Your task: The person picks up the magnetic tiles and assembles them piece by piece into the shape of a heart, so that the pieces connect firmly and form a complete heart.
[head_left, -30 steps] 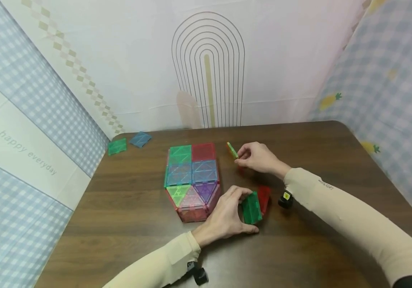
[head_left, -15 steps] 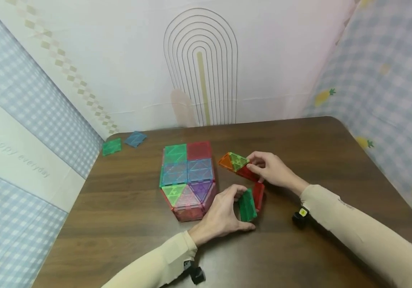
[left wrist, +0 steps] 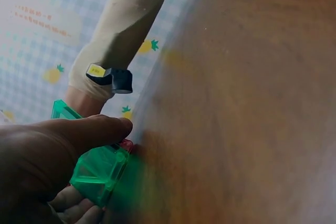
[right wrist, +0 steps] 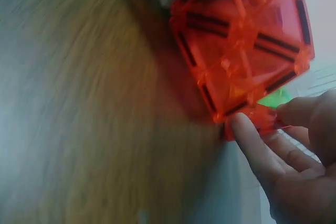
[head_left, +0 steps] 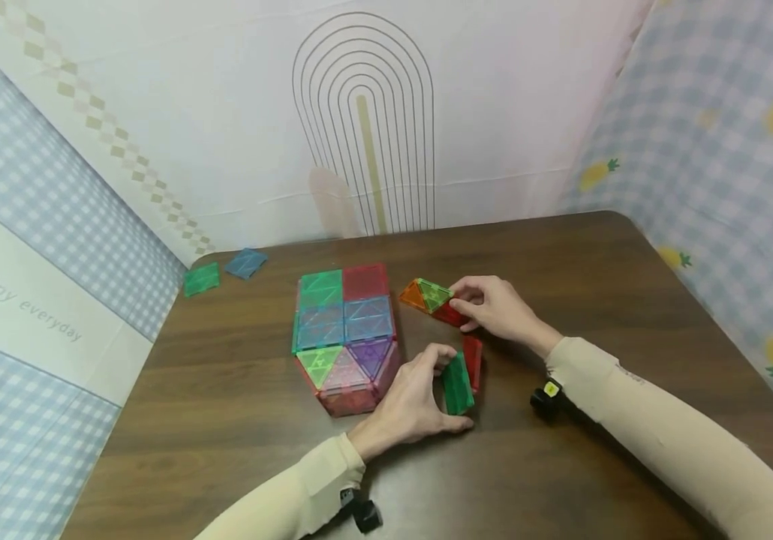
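Note:
My left hand (head_left: 410, 401) grips an upright green magnetic tile (head_left: 457, 384), thumb at its near end and fingers at the far end. Behind that tile stands a red magnetic tile (head_left: 472, 361). With thumb and fingers, my right hand (head_left: 496, 304) pinches a joined strip of triangular magnetic tiles (head_left: 434, 295), orange, yellow-green and red. In the right wrist view the fingers (right wrist: 252, 142) meet the red end of the strip, next to large red tiles (right wrist: 241, 40). A box built of magnetic tiles (head_left: 346, 319), with green, red, blue and purple panels, stands just left of my left hand.
Toward the back left corner of the wooden table (head_left: 224, 420) lie a loose green tile (head_left: 202, 279) and a blue tile (head_left: 246, 263). A printed cloth wall (head_left: 238, 112) rises behind the table, with checked cloth on both sides.
My right hand has swung the triangle strip from edge-on to lying with its faces showing, and drawn it nearer the red tile. The left hand keeps its grip on the green tile.

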A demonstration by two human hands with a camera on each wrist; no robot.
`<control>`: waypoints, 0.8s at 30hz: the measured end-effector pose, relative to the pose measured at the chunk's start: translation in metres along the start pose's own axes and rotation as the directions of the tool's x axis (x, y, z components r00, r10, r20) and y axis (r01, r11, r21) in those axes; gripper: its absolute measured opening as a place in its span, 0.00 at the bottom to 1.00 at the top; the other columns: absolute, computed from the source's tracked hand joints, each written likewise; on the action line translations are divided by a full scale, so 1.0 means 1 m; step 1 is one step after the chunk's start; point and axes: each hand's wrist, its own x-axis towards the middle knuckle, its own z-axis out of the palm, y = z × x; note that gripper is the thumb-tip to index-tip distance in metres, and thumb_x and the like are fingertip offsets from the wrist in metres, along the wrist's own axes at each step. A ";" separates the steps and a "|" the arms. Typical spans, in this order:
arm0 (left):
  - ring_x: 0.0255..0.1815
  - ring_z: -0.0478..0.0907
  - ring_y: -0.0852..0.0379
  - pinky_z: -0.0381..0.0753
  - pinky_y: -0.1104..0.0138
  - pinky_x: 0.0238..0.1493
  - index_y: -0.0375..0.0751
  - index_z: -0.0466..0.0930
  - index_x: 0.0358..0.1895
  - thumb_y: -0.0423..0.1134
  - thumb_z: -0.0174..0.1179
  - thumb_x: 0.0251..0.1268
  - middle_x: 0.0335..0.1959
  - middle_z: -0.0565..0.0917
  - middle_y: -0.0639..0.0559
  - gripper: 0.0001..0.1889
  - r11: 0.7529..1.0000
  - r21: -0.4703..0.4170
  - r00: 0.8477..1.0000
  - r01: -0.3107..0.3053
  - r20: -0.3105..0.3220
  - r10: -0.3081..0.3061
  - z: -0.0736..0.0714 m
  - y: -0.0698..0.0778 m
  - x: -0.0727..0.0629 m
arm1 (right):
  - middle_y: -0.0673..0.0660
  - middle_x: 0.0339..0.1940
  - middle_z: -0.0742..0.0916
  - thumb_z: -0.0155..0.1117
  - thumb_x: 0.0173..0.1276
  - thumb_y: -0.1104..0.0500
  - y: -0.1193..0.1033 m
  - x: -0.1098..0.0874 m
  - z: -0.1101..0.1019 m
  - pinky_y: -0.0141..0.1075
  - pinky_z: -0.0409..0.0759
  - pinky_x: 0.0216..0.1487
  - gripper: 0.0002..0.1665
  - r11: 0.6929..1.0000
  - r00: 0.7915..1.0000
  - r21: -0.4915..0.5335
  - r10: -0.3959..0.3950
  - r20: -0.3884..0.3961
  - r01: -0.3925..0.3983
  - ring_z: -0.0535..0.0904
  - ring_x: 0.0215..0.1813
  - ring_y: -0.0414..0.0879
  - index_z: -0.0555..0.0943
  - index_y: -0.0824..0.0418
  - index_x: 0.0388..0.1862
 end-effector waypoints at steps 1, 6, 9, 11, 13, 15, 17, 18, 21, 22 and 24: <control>0.61 0.86 0.55 0.85 0.68 0.64 0.47 0.71 0.70 0.46 0.94 0.44 0.64 0.85 0.49 0.50 1.000 -0.001 1.000 0.003 0.001 -0.003 0.000 0.000 0.000 | 0.68 0.51 0.90 0.67 0.85 0.63 -0.001 0.000 0.001 0.46 0.95 0.41 0.15 0.999 1.000 0.032 0.011 0.015 -0.011 0.93 0.45 0.59 0.85 0.66 0.64; 0.61 0.86 0.54 0.86 0.67 0.64 0.47 0.70 0.70 0.47 0.94 0.44 0.64 0.84 0.49 0.50 1.000 -0.001 1.000 0.008 -0.005 -0.008 0.001 0.002 0.001 | 0.71 0.53 0.87 0.65 0.86 0.62 -0.001 -0.004 0.000 0.49 0.95 0.39 0.17 0.996 0.998 0.083 0.040 0.050 -0.044 0.92 0.42 0.62 0.83 0.67 0.67; 0.60 0.86 0.54 0.86 0.66 0.63 0.47 0.71 0.71 0.48 0.94 0.44 0.64 0.84 0.49 0.51 1.000 -0.008 1.000 0.015 -0.014 -0.015 0.001 0.003 0.001 | 0.70 0.53 0.87 0.65 0.87 0.61 0.004 -0.012 -0.005 0.49 0.94 0.35 0.17 0.998 0.999 0.048 0.042 0.025 -0.043 0.91 0.37 0.60 0.83 0.66 0.68; 0.59 0.86 0.53 0.86 0.65 0.63 0.47 0.71 0.71 0.49 0.94 0.43 0.63 0.85 0.49 0.51 1.000 -0.015 1.000 0.020 -0.024 -0.021 0.002 0.002 0.001 | 0.70 0.53 0.87 0.65 0.87 0.60 0.008 -0.020 -0.009 0.49 0.93 0.32 0.17 0.998 0.999 0.033 0.051 0.008 -0.051 0.91 0.35 0.59 0.83 0.65 0.68; 0.59 0.86 0.53 0.87 0.65 0.62 0.47 0.72 0.72 0.50 0.95 0.43 0.63 0.85 0.49 0.52 1.000 -0.017 0.999 0.025 -0.032 -0.025 0.001 0.002 0.000 | 0.70 0.54 0.87 0.64 0.88 0.59 0.012 -0.030 -0.013 0.49 0.93 0.31 0.17 0.998 0.998 0.033 0.060 -0.002 -0.060 0.91 0.33 0.59 0.82 0.64 0.69; 0.58 0.86 0.53 0.87 0.65 0.62 0.46 0.73 0.72 0.50 0.95 0.42 0.62 0.86 0.50 0.52 1.000 -0.016 0.999 0.027 -0.039 -0.027 0.001 0.000 0.000 | 0.69 0.54 0.87 0.65 0.88 0.58 0.015 -0.042 -0.016 0.49 0.93 0.31 0.18 0.997 0.998 0.029 0.066 -0.014 -0.065 0.91 0.32 0.59 0.82 0.63 0.69; 0.59 0.85 0.54 0.87 0.65 0.62 0.46 0.73 0.72 0.50 0.95 0.42 0.62 0.86 0.50 0.52 1.000 -0.013 0.999 0.019 -0.047 -0.020 0.001 -0.001 0.001 | 0.67 0.53 0.88 0.65 0.88 0.56 0.018 -0.057 -0.020 0.47 0.93 0.30 0.17 0.998 0.998 -0.005 0.059 -0.038 -0.059 0.91 0.33 0.57 0.83 0.61 0.68; 0.59 0.85 0.54 0.87 0.65 0.63 0.45 0.74 0.72 0.50 0.95 0.42 0.62 0.86 0.50 0.52 1.000 -0.013 0.999 0.012 -0.049 -0.012 0.001 -0.002 0.002 | 0.66 0.53 0.89 0.65 0.87 0.55 0.018 -0.064 -0.021 0.45 0.92 0.31 0.17 0.998 0.997 -0.040 0.048 -0.058 -0.050 0.91 0.35 0.55 0.83 0.61 0.68; 0.61 0.84 0.55 0.86 0.65 0.65 0.43 0.74 0.73 0.49 0.95 0.42 0.62 0.85 0.50 0.52 1.000 -0.017 0.998 -0.019 -0.057 0.018 0.002 -0.003 0.004 | 0.61 0.51 0.91 0.66 0.87 0.54 0.020 -0.085 -0.025 0.41 0.89 0.30 0.16 0.990 0.994 -0.134 0.024 -0.110 -0.038 0.89 0.36 0.50 0.85 0.58 0.66; 0.61 0.83 0.55 0.86 0.64 0.65 0.43 0.74 0.73 0.49 0.95 0.42 0.62 0.84 0.49 0.52 0.999 -0.019 0.998 -0.031 -0.057 0.030 0.002 -0.004 0.005 | 0.60 0.51 0.91 0.67 0.87 0.54 0.021 -0.092 -0.025 0.40 0.88 0.29 0.16 0.986 0.992 -0.160 0.017 -0.124 -0.037 0.88 0.35 0.48 0.85 0.58 0.66; 0.62 0.83 0.55 0.86 0.64 0.66 0.42 0.74 0.73 0.48 0.95 0.43 0.63 0.84 0.49 0.52 0.999 -0.024 0.997 -0.048 -0.058 0.046 0.001 -0.004 0.006 | 0.59 0.51 0.92 0.67 0.86 0.54 0.022 -0.104 -0.027 0.40 0.87 0.28 0.16 0.981 0.991 -0.191 0.006 -0.137 -0.032 0.87 0.32 0.47 0.85 0.57 0.66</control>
